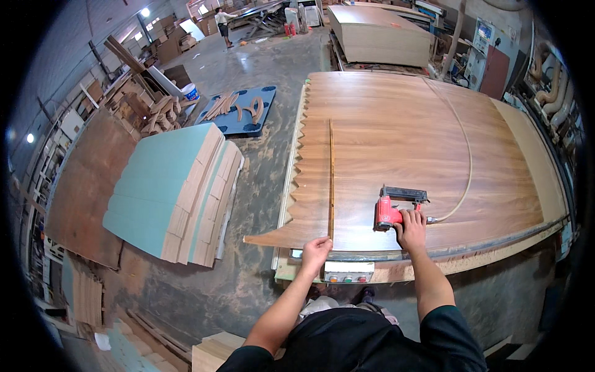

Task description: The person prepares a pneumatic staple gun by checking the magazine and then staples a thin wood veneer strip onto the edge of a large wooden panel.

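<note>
My right hand (411, 230) is wrapped round the handle of a red and black air nail gun (388, 212), which lies on its side on a large wood-grain panel (403, 149). A pale air hose (469, 149) runs from the gun across the panel. At the panel's near edge, my left hand (317, 253) is closed in a pinch at the near end of a long, narrow yellow-brown strip (332, 180). That strip lies flat, pointing away from me. The panel's left side is cut in a zigzag, with a pointed tongue (266, 238) jutting out at the near corner.
Under my left hand sits a control box (349, 272) with coloured buttons. Stacked pale-green boards (164, 186) stand to the left, beyond them a blue pallet (251, 115) with curved wood pieces. Far off is a person (223, 26). A thick board stack (381, 36) stands behind the panel.
</note>
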Demonstrator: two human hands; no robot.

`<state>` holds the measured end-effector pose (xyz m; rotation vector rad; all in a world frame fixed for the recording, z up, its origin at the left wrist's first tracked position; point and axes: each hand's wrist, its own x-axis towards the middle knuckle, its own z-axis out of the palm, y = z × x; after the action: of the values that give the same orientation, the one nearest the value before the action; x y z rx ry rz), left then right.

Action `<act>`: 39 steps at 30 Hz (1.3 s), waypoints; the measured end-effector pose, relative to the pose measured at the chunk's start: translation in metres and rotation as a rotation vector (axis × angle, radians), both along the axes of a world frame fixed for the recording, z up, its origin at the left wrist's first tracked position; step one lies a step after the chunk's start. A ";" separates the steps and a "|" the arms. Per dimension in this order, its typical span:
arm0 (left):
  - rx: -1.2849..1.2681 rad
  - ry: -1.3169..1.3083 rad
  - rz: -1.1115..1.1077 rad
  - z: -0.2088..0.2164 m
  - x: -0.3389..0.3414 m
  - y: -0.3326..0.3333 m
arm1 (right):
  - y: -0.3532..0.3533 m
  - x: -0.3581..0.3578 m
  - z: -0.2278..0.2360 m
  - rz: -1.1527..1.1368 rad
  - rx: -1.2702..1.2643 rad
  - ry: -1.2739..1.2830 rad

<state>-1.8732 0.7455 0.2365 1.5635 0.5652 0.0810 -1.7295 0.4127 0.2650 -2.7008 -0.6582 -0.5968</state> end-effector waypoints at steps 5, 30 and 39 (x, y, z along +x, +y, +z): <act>-0.353 0.189 -0.036 0.016 -0.005 0.006 | -0.002 -0.001 -0.002 -0.032 0.011 0.015; 0.552 0.244 -0.025 0.045 -0.028 -0.002 | 0.003 0.002 -0.011 0.040 0.039 -0.029; 0.787 0.178 -0.167 0.028 -0.012 -0.013 | -0.012 0.005 -0.017 0.010 0.060 -0.050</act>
<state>-1.8851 0.7324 0.2645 2.3968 0.5699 0.0367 -1.7242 0.4005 0.2483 -2.6337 -0.6553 -0.6720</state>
